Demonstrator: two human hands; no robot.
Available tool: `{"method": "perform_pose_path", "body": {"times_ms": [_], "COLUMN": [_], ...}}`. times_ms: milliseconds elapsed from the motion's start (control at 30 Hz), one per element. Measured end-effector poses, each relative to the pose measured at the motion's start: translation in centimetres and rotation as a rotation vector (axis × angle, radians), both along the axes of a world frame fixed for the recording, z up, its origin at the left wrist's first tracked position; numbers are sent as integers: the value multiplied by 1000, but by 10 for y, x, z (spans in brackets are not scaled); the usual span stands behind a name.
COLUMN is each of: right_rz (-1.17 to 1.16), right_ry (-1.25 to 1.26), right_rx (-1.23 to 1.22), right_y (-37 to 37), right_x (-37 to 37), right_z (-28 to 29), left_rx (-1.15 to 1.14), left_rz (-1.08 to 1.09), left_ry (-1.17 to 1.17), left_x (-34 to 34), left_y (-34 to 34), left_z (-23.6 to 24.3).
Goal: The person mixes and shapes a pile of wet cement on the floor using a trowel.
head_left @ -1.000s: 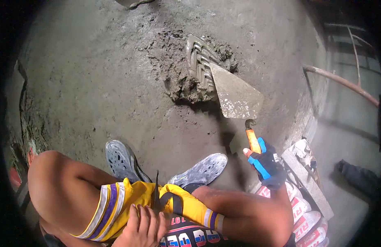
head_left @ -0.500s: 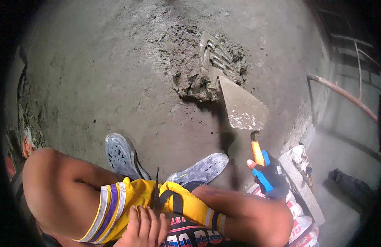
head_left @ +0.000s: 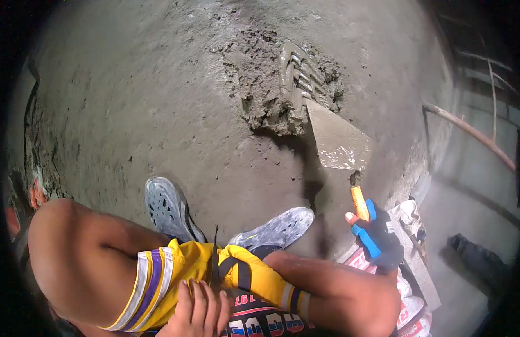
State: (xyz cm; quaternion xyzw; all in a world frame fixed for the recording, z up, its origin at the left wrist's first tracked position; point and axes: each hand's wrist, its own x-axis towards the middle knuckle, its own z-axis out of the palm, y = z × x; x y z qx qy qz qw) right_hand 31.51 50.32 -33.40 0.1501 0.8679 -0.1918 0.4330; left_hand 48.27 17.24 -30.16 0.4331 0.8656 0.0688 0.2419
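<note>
The trowel [head_left: 338,143] sits a touch lower and nearer me than a second ago, its tip still against the near right edge of the mortar pile [head_left: 279,92] on the wet cement floor [head_left: 130,112]. My right hand [head_left: 375,238], in a dark glove with blue pads, has its grip wrapped tight around the orange handle. My left hand [head_left: 201,312] rests bare on my yellow shorts [head_left: 187,269], fingers loosely spread, gripping nothing. I judge a flat, low blade angle serves best here: slide under the heap, not into it, and keep my grey shoes [head_left: 170,208] well apart from the wet mix.
</note>
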Motion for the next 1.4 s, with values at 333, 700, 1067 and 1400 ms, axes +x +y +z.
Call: {"method": "perform_pose_path", "body": {"times_ms": [333, 700, 1067, 1400], "right_rz": [-64, -130, -57, -52], "right_ry": [57, 35, 40, -16], "right_rx": [-36, -18, 112, 160], "right_y": [8, -12, 6, 21], "right_x": [-14, -33, -11, -3], "right_z": [-19, -1, 10, -6], "left_rx": [14, -38, -16, -6], "left_rz": [50, -74, -35, -17], "left_ry": [185, 0, -47, 20], "left_x": [20, -5, -9, -6], "left_y": [4, -1, 0, 1], "left_z": [-17, 5, 4, 1]}}
